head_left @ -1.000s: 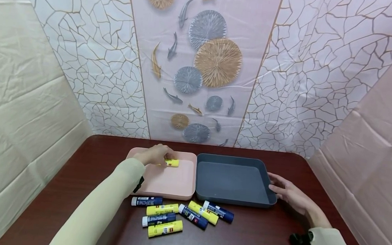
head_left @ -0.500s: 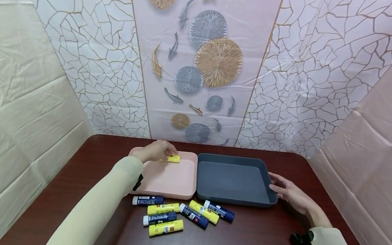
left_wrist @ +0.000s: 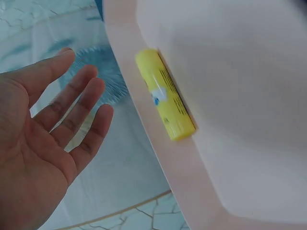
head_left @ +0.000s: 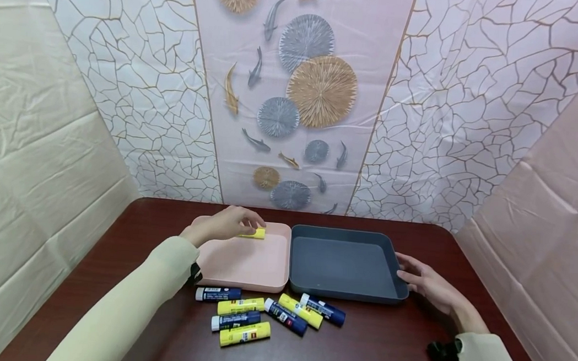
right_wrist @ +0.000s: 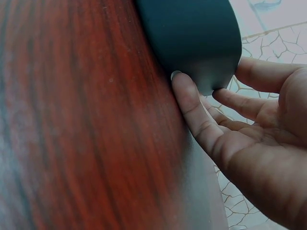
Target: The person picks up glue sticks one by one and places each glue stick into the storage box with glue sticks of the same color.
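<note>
A yellow glue stick (head_left: 260, 233) lies in the pink tray (head_left: 264, 264), along its far wall. My left hand (head_left: 224, 224) hovers over that far side and partly hides the stick. In the left wrist view the left fingers (left_wrist: 86, 96) are spread, holding nothing, apart from the glue stick (left_wrist: 165, 96). At the right, my right hand (head_left: 433, 287) touches the outer right wall of the dark blue tray (head_left: 341, 264) with loosely extended fingers. The right wrist view has the thumb (right_wrist: 189, 96) low against that tray's corner (right_wrist: 196, 43), beside the tabletop.
In front of the trays lie several loose glue sticks: yellow ones like the nearest (head_left: 245, 334) and dark blue ones with white caps (head_left: 285, 317). The two trays stand side by side on a dark red wooden table (head_left: 358, 345). Patterned cloth (head_left: 320, 149) hangs behind.
My left hand has pushed the yellow glue stick back to the far wall of the pink tray, then let go and lifted slightly. The right hand stays at the dark tray.
</note>
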Action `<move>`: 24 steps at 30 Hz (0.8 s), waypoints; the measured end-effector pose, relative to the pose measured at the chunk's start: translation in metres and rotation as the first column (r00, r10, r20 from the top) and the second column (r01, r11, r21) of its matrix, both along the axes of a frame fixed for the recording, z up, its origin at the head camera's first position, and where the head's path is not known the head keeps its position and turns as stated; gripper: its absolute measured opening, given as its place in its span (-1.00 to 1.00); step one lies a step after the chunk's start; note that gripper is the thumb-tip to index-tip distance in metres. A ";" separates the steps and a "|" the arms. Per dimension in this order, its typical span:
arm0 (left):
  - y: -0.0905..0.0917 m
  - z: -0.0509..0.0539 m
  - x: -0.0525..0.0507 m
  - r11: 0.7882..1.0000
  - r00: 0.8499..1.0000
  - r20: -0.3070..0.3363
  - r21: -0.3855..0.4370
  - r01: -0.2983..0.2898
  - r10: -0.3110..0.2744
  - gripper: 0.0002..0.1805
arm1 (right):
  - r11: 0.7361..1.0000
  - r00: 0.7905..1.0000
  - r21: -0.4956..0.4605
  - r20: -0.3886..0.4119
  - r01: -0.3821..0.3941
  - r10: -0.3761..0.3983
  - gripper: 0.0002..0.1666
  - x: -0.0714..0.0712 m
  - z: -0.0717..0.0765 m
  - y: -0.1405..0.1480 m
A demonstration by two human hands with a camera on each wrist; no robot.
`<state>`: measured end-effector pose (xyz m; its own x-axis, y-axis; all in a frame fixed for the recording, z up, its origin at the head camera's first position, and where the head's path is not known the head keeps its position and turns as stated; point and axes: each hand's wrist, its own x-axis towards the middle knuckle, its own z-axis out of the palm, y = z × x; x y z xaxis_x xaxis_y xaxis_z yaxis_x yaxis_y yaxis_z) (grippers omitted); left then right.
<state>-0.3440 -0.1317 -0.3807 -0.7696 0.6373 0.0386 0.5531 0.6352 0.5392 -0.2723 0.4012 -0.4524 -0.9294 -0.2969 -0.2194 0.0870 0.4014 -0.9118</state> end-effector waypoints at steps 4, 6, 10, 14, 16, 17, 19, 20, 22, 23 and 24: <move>-0.002 0.004 0.018 0.999 0.999 0.014 0.029 0.037 -0.037 -0.73 | 1.000 1.000 0.003 -0.006 -0.006 0.006 -0.11 -0.001 0.000 0.000; -0.004 0.005 0.025 0.999 0.999 0.017 0.037 0.039 -0.040 -0.72 | 1.000 1.000 -0.002 -0.002 -0.002 0.002 -0.11 -0.001 -0.001 0.000; -0.010 0.007 0.035 0.999 1.000 0.013 0.033 0.016 -0.016 -0.69 | 1.000 1.000 -0.008 -0.002 -0.014 0.014 -0.11 -0.001 -0.002 0.000; -0.016 0.007 0.039 1.000 1.000 -0.009 0.029 -0.009 0.009 -0.70 | 1.000 1.000 -0.008 -0.001 -0.020 0.020 -0.10 -0.001 -0.001 0.000; -0.019 0.007 0.041 0.999 1.000 -0.015 0.037 -0.015 0.016 -0.71 | 1.000 1.000 -0.009 -0.004 -0.014 0.014 -0.11 -0.001 -0.001 0.001; -0.020 0.007 0.043 0.999 1.000 -0.020 0.041 -0.016 0.017 -0.71 | 1.000 1.000 -0.010 -0.002 -0.008 0.008 -0.11 -0.001 -0.001 0.001; -0.023 0.006 0.046 0.999 0.999 -0.025 0.047 -0.020 0.022 -0.72 | 1.000 1.000 -0.010 -0.010 -0.011 0.011 -0.12 -0.001 -0.001 0.001; -0.024 0.006 0.048 0.999 0.999 -0.028 0.049 -0.023 0.024 -0.72 | 1.000 1.000 -0.010 -0.013 -0.015 0.015 -0.12 -0.001 -0.001 0.001; -0.027 0.004 0.052 0.998 0.999 -0.044 0.054 -0.016 0.018 -0.71 | 1.000 1.000 -0.015 -0.011 -0.015 0.014 -0.12 -0.001 -0.001 0.001; -0.029 0.004 0.055 0.998 0.999 -0.047 0.055 -0.015 0.017 -0.71 | 1.000 1.000 -0.018 -0.010 -0.015 0.015 -0.12 0.000 -0.001 0.000; -0.031 0.003 0.057 0.999 0.999 -0.052 0.053 -0.011 0.014 -0.71 | 1.000 1.000 -0.020 -0.014 -0.021 0.021 -0.12 0.000 -0.001 0.000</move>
